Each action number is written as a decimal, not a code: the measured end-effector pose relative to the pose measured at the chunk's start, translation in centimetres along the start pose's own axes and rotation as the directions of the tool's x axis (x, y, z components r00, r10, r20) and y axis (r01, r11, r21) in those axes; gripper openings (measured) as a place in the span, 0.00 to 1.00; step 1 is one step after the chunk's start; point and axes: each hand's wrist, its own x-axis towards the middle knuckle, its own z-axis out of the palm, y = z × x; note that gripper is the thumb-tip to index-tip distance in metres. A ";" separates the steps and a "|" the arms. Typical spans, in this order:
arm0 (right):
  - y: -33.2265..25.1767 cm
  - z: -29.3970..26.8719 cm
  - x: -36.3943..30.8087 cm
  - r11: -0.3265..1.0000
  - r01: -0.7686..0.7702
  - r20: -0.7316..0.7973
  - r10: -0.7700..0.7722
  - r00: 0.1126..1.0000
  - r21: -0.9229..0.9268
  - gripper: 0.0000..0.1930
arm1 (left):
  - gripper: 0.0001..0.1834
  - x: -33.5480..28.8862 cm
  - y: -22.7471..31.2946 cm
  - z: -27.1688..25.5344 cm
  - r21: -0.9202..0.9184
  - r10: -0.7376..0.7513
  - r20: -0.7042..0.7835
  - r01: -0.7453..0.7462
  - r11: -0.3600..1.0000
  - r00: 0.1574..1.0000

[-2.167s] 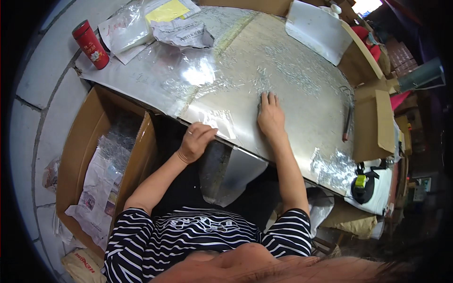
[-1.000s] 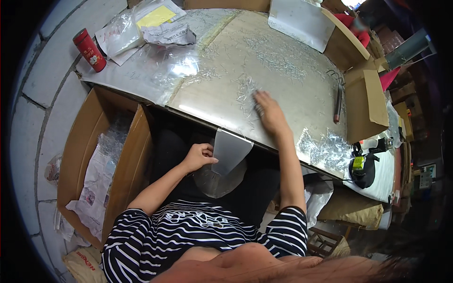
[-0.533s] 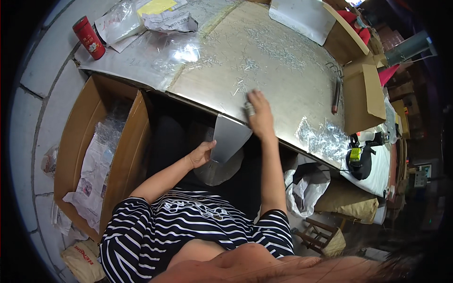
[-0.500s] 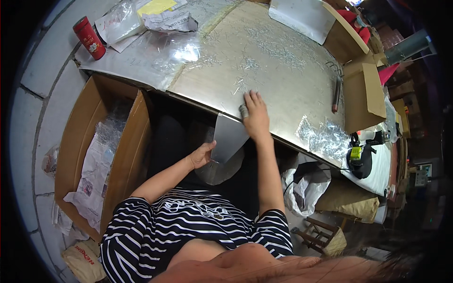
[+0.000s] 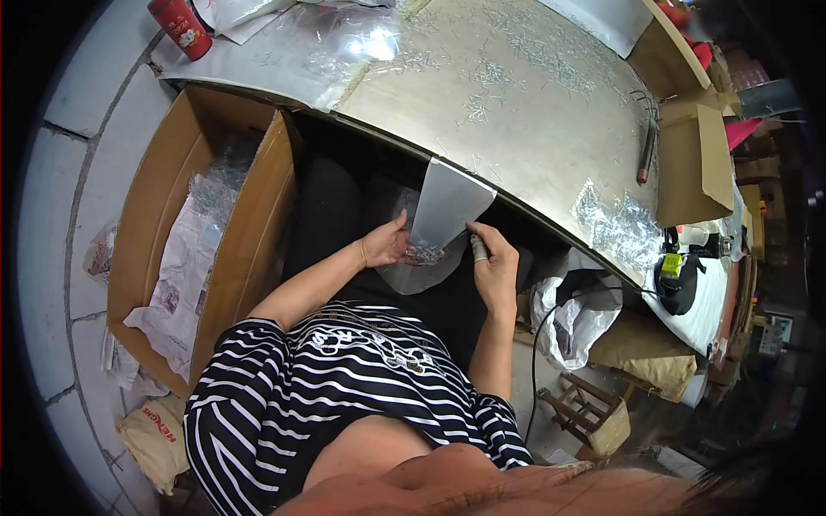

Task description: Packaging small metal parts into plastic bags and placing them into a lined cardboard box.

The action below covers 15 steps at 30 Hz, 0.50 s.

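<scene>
A translucent plastic bag (image 5: 452,205), flat and narrowing downward, hangs over my lap at the table's front edge. Small shiny metal pieces (image 5: 426,253) show at its lower end. My left hand (image 5: 387,243) is closed round that lower end, thumb raised at the side and fingers partly hidden beneath. At the bag's right edge, my right hand (image 5: 496,268) pinches with bent fingers; one finger has a pale wrapping. Thin metal pins (image 5: 495,76) lie scattered across the metal tabletop (image 5: 533,146) beyond my hands.
To the left stands a cardboard box (image 5: 232,292) holding paper and clear plastic. A red can (image 5: 181,30) is at the far left. On the right are an open carton (image 5: 688,172), a dark rod tool (image 5: 647,150), clear packets (image 5: 615,225), a white sack (image 5: 572,318) and a wooden stool (image 5: 581,408).
My right hand has left the tabletop and come back toward me to the bag's edge. My left hand has shifted under the bag's lower end. The view has tilted nearer to my lap.
</scene>
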 end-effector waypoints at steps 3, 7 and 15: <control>0.2 0.4 -0.8 1.000 -0.027 0.041 0.026 0.999 0.013 0.16 | 0.45 -0.7 0.2 2.0 0.064 0.070 -0.004 -0.070 0.995 0.998; 1.5 3.0 -1.5 1.000 0.026 0.100 -0.025 0.995 -0.007 0.17 | 0.30 -0.9 0.0 1.4 0.315 0.114 -0.048 -0.093 0.944 0.992; 0.6 3.6 2.4 0.999 -0.038 0.265 0.030 0.964 0.022 0.13 | 0.27 -0.8 0.2 2.7 0.375 0.083 -0.192 -0.005 0.927 0.978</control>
